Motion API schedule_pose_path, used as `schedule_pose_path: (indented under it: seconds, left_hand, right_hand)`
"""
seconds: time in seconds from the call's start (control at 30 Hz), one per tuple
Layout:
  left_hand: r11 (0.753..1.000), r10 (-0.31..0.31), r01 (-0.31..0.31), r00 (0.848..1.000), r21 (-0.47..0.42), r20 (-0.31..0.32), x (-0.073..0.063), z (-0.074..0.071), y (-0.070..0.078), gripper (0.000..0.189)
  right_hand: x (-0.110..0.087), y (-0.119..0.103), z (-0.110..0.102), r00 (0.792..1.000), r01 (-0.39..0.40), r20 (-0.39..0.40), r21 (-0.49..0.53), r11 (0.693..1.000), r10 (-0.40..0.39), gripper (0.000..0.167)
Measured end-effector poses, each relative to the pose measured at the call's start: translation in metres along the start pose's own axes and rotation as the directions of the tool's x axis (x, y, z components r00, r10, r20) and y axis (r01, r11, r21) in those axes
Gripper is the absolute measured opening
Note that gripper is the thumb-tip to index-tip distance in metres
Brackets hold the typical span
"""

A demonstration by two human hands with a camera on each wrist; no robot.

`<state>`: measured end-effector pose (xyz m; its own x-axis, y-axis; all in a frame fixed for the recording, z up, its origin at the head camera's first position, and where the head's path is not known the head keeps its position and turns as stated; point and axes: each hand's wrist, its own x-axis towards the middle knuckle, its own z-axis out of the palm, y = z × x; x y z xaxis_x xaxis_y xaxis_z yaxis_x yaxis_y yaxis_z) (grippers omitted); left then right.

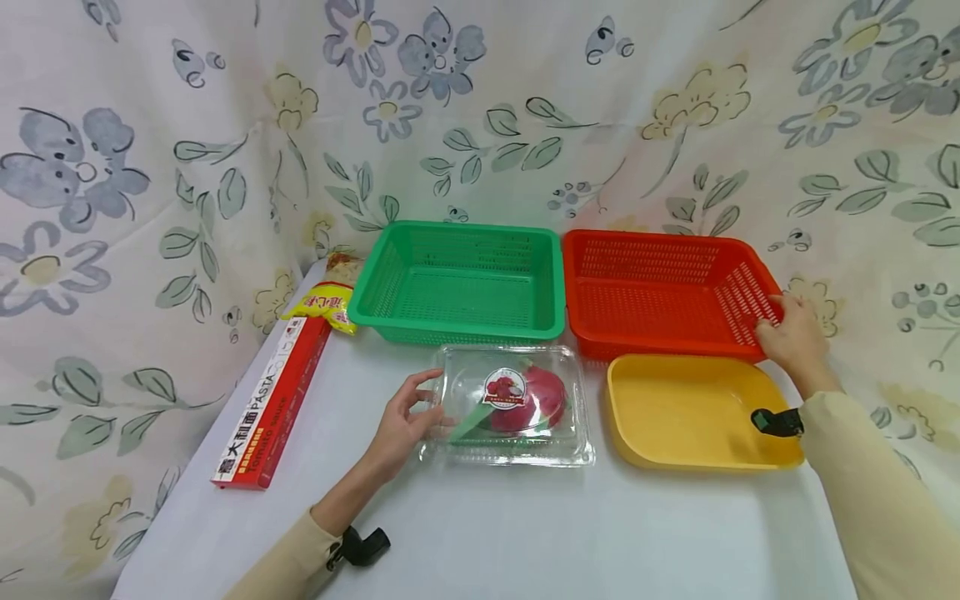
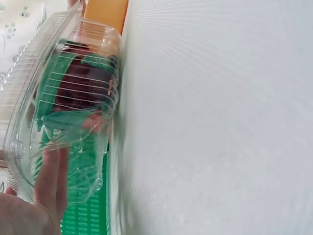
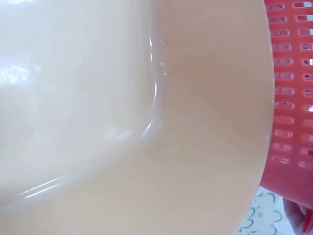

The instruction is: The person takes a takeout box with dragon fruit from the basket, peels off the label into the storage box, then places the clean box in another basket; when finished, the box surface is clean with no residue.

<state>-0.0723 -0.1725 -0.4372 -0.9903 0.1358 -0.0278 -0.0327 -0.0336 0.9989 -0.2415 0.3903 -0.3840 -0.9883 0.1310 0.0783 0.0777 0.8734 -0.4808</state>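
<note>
A clear plastic clamshell box [image 1: 465, 375] lies on the table, a round label on its lid. Inside is a pink fruit [image 1: 547, 400] with green leaf-like parts, like a dragon fruit. My left hand [image 1: 405, 425] is at the box's left end, its fingers touching the side. In the left wrist view two straight fingers [image 2: 48, 176] reach against the clear wall. My right hand [image 1: 795, 337] grips the right rim of a red slotted basket [image 1: 667, 346], thumb on the inner side. Only a bit of that hand [image 3: 292, 215] shows in the right wrist view, at the basket's corner.
Left of the red basket stands a green basket [image 1: 457, 333]. A yellow tray [image 1: 690, 408] sits in front of the red one, under my right forearm. Along the left edge lie a red pasta box [image 1: 273, 408] and a yellow packet [image 1: 327, 302]. A flowered cloth [image 1: 495, 108] hangs behind.
</note>
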Motion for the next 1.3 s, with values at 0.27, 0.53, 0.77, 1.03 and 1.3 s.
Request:
schedule_pose_path:
  seconds: [0.27,0.53,0.77,1.03,1.3]
  left_hand:
    - [0.995,-0.057,0.055,0.998,0.081,0.022,0.001,-0.003,0.004,0.053]
    - [0.99,-0.033,0.027,0.999,0.141,0.043,0.008,0.003,0.001,0.052]
    - [0.971,0.049,-0.054,0.998,0.233,0.027,0.011,0.002,-0.003,0.052]
    - [0.957,0.116,-0.112,0.993,0.266,0.002,0.015,-0.004,-0.003,0.048]
    - [0.971,0.158,-0.16,0.987,0.178,0.022,0.012,-0.011,-0.007,0.051]
  right_hand:
    - [-0.007,0.002,-0.002,1.0,0.01,0.007,-0.007,1.0,-0.01,0.059]
    - [-0.015,0.008,-0.005,1.0,0.007,0.029,0.016,1.0,-0.008,0.06]
    - [-0.019,0.007,-0.008,1.0,0.01,0.014,0.037,0.999,-0.01,0.061]
    - [-0.026,0.002,-0.014,1.0,0.022,0.005,0.036,0.999,-0.022,0.064]
    - [-0.031,-0.008,-0.017,0.998,0.065,-0.014,0.005,0.998,-0.065,0.061]
